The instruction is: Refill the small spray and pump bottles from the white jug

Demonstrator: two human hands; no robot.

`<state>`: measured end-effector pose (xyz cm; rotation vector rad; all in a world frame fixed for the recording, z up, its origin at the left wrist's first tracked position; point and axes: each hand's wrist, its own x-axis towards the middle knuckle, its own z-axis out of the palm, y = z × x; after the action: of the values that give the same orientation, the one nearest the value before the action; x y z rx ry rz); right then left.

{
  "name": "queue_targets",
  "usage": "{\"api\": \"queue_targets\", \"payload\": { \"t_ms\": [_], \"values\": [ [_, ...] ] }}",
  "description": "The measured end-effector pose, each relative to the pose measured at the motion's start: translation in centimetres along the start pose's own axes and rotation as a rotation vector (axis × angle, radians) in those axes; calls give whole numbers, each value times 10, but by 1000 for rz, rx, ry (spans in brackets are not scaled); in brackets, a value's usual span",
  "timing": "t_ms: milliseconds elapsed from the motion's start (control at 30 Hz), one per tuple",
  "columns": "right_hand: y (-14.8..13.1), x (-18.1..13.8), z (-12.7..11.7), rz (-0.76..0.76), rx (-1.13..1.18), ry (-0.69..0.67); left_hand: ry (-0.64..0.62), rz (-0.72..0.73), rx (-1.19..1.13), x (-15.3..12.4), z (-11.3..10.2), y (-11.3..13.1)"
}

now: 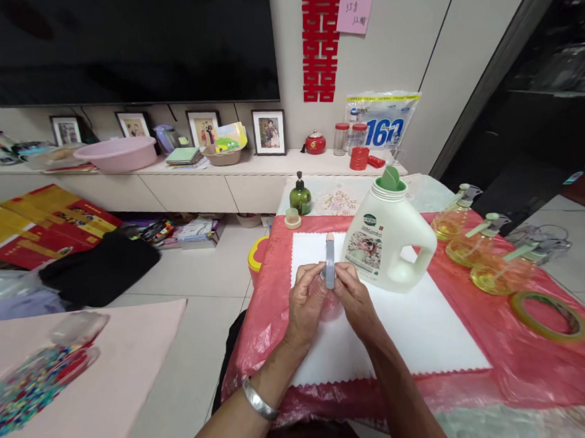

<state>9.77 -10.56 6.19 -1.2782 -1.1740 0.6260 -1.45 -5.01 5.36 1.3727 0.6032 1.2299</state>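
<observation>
In front of me, above a white scallop-edged sheet [396,345], both hands grip a small clear pump bottle [330,308]. Its long grey pump head [330,263] has a pinkish tip and points away from me. My left hand [305,301] pinches the neck from the left, with a silver bangle on that wrist. From the other side, my right hand [352,295] presses its fingers against the neck. The fingers partly hide the bottle. Just beyond my right hand stands a large white detergent jug [399,238] with a green spout [390,179] at its open mouth.
Several pump bottles with yellow liquid [491,275] line the right side, near a tape roll [548,316]. A dark green pump bottle [300,197] and a cap [292,219] stand at the back left. Red plastic film [260,334] covers the table. Another table [132,363] holds colourful beads [24,391].
</observation>
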Motion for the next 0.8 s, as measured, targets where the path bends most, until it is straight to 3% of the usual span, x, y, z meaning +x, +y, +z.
{"api": "queue_targets", "payload": {
  "t_ms": [200,600,700,800],
  "values": [
    [12,-5,3,-25,11,129,38,-76,-155,-2,4,0],
    [17,-10,22,-64,-35,362,2,-137,-193,-4,0,-1],
    [16,-11,24,-64,-60,375,-14,-96,-183,-3,0,-4],
    [15,-11,18,-52,-35,295,3,-71,-153,-1,-1,-6]
  ]
}}
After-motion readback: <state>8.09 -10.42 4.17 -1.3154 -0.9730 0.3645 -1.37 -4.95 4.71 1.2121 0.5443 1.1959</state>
